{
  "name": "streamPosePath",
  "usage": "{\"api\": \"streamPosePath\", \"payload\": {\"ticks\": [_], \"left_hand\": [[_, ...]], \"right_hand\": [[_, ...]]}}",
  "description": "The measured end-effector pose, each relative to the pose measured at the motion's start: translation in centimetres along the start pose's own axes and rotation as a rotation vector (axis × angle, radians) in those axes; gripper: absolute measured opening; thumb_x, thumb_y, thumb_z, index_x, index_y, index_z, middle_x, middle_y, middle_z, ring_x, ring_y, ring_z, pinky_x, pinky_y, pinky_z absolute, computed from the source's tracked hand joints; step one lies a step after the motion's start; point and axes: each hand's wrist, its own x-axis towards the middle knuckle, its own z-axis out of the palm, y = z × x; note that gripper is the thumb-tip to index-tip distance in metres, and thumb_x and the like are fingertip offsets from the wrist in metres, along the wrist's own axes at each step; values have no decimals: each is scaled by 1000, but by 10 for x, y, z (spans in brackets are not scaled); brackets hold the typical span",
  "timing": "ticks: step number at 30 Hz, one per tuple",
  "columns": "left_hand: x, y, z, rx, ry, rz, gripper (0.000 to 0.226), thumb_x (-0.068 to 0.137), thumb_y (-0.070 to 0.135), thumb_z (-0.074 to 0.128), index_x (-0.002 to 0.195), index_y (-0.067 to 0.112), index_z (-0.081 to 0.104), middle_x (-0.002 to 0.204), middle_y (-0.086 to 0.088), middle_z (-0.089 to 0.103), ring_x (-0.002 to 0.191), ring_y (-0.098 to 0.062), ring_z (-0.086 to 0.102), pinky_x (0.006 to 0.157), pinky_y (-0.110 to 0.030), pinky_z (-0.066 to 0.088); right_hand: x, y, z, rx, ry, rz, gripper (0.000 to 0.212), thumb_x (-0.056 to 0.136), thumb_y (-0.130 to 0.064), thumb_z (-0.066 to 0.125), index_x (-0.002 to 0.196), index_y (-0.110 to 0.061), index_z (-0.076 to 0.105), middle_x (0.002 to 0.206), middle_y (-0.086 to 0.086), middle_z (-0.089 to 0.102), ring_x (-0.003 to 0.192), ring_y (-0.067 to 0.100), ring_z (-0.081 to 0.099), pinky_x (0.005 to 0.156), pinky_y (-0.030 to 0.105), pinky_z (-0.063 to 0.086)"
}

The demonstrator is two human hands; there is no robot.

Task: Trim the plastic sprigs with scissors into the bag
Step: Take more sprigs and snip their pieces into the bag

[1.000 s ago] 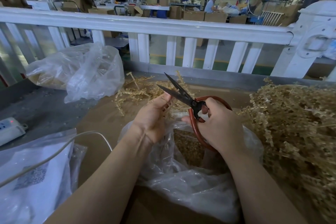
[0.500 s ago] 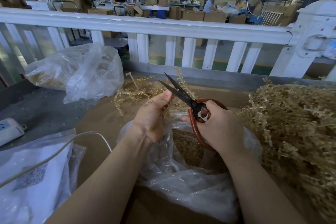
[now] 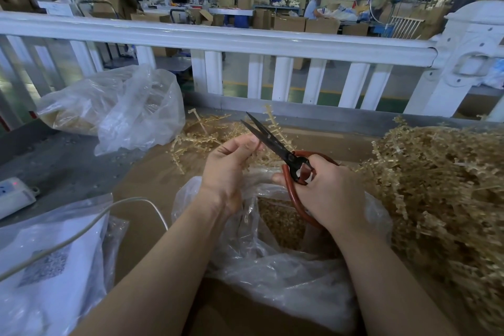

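Observation:
My right hand [image 3: 327, 194] grips the red handles of black-bladed scissors [image 3: 272, 142], whose blades stand slightly apart and point up-left. My left hand [image 3: 229, 163] pinches a tan plastic sprig [image 3: 275, 125] that rises behind the blades. Both hands hover over a clear plastic bag [image 3: 272, 267] whose open mouth shows tan trimmed bits inside. A large heap of untrimmed sprigs [image 3: 441, 185] fills the right side of the table.
A smaller pile of sprigs [image 3: 199, 139] lies beyond my left hand. A second clear bag [image 3: 117, 106] sits at the back left. A white bag with a printed label [image 3: 46, 267], a white cable [image 3: 81, 229] and a power strip [image 3: 13, 194] lie at left. A white railing [image 3: 245, 41] runs behind.
The scissor blades have narrowed from wide apart to nearly together. My left hand has shifted slightly up and right with the sprig.

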Motion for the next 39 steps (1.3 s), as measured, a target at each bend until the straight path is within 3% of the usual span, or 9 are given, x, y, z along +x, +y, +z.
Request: {"api": "streamPosePath", "payload": {"ticks": [5,9,13,18,23,28,31,33,39], "left_hand": [[1,1,0,61,10,28,4,79,13,71,76,12,68,78,-3,69,73,-15,67,59,-32,56],[1,0,-2,131,-14,76,6,84,8,68,81,13,68,87,-3,71,84,-15,66,75,-40,57],[1,0,-3,189,-37,140,11,88,0,64,83,10,67,88,-7,68,83,-15,65,69,-34,57],[1,-1,-2,260,-37,183,12,87,2,64,83,11,71,101,-16,69,97,-23,63,93,-35,51],[1,-2,-3,191,-34,152,9,86,2,65,89,5,73,99,-10,72,93,-17,66,77,-26,55],[1,-2,-3,148,-43,127,15,76,15,71,90,11,76,99,-6,74,95,-14,67,81,-31,57],[2,-2,-3,122,-52,120,20,75,16,71,93,9,74,95,-2,74,91,-10,68,69,-18,54],[2,-3,-3,112,-48,104,17,76,15,71,92,11,73,92,0,74,87,-7,68,66,-17,53],[3,-2,-3,96,-29,97,24,74,15,72,97,7,70,92,-1,72,84,-8,68,63,-16,53]], "right_hand": [[0,0,1,-23,15,23,57,73,-88,47,74,-31,51,73,-17,64,63,8,56,59,22,44],[1,-1,0,-49,3,44,63,72,-90,48,88,-30,58,83,-22,58,70,4,53,59,21,43],[2,-1,-1,-45,-2,49,57,73,-89,50,86,-34,53,82,-22,56,68,3,51,53,12,30],[3,-1,0,-42,-4,40,57,73,-90,47,85,-35,50,84,-22,57,70,4,54,57,20,40],[3,-3,-1,-41,-11,49,60,71,-90,44,84,-32,53,83,-22,56,69,4,53,57,20,41],[1,-5,-3,1,12,32,62,70,-89,42,78,-28,56,83,-18,64,67,3,51,55,14,32],[0,-5,-3,12,17,16,63,71,-87,45,79,-26,59,86,-14,70,67,4,53,57,17,36],[1,-5,-2,8,15,21,62,72,-86,49,80,-25,60,86,-13,71,67,4,54,59,18,39],[-1,-5,-3,21,35,30,56,73,-82,57,74,-26,56,74,-18,59,62,6,53,56,15,34]]}}
